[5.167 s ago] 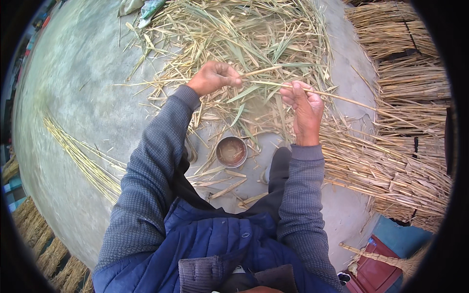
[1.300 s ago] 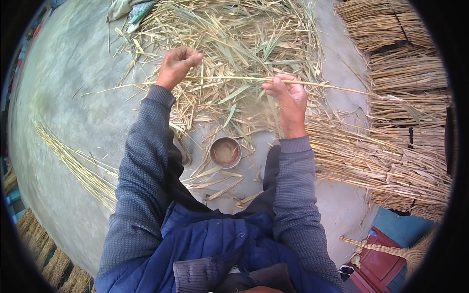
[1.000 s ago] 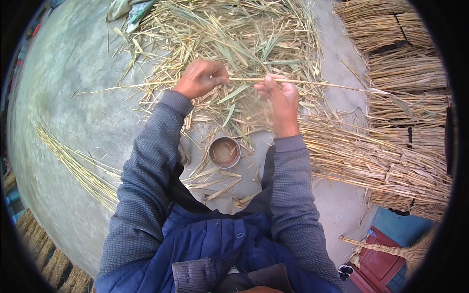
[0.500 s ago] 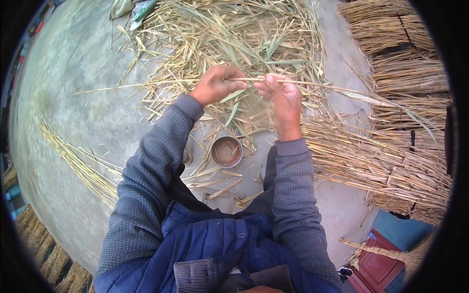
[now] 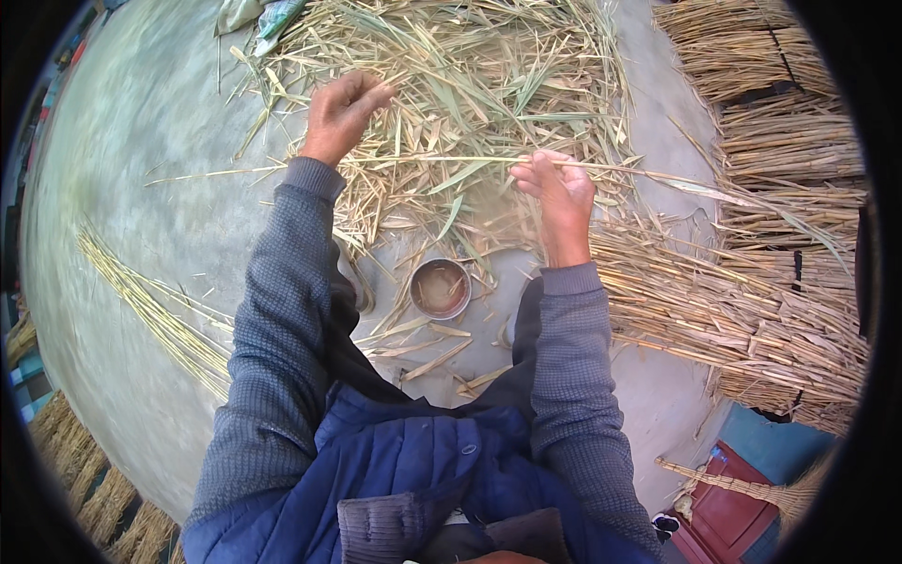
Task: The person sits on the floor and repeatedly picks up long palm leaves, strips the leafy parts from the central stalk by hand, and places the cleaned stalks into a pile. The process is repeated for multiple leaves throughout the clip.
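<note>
The fingers (image 5: 540,174) of the right hand (image 5: 561,202) are pinched shut on a long thin stalk (image 5: 442,160), which runs level across the middle of the head view from well left of the left wrist to past the right hand, where its leafy end trails toward the bundles at the right. The left hand (image 5: 340,115) is raised above the stalk, fingers loosely curled and released, holding nothing, hovering over the near-left part of a loose heap of straw and leaves (image 5: 470,85) that covers the far middle of the floor (image 5: 150,207). Both arms wear grey knitted sleeves (image 5: 282,310) over a blue padded vest (image 5: 395,470). Between the forearms, on the bare floor just below the heap, stands a small round metal bowl (image 5: 440,288) with brownish contents, and a few split leaf scraps (image 5: 427,348) lie near it. Along the right edge of the floor lie tied bundles of stalks (image 5: 752,310), stacked side by side. A thin row of stalks (image 5: 155,310) lies on the left part of the floor, well apart from the hands. A red box (image 5: 728,508) and a broom (image 5: 742,481) sit at the lower right corner.
</note>
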`<action>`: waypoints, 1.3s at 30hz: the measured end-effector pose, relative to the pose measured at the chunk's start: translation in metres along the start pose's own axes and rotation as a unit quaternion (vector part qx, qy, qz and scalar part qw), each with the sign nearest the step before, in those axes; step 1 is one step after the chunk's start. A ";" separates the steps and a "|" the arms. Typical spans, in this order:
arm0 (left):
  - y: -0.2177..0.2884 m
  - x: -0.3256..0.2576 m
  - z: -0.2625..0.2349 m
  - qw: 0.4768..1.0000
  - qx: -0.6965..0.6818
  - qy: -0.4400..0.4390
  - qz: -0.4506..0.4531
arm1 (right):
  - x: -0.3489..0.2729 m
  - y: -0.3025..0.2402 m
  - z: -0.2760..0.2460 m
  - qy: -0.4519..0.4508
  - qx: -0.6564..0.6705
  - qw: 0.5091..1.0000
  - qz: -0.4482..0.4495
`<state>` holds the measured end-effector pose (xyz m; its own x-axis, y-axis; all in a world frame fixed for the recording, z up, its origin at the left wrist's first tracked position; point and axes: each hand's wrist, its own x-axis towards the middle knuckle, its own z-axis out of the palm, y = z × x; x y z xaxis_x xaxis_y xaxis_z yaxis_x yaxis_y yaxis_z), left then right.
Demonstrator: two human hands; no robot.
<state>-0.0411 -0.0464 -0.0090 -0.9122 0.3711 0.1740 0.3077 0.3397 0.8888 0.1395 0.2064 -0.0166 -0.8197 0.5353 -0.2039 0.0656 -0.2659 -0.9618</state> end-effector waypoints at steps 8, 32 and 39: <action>0.015 -0.021 0.055 0.966 0.089 -0.095 0.222 | 0.002 0.002 0.012 -0.012 0.038 0.999 0.023; 0.037 -0.036 0.083 0.981 0.044 -0.139 0.126 | 0.001 0.004 0.014 -0.023 0.104 0.994 0.018; 0.033 -0.011 0.053 0.974 -0.223 -0.009 -0.028 | 0.003 0.022 0.009 -0.005 0.072 0.997 0.009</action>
<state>-0.0065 0.0061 -0.0042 -0.9182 0.3789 0.1152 0.1053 -0.0469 0.9933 0.1329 0.1951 -0.0367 -0.8243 0.5223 -0.2186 -0.0018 -0.3885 -0.9215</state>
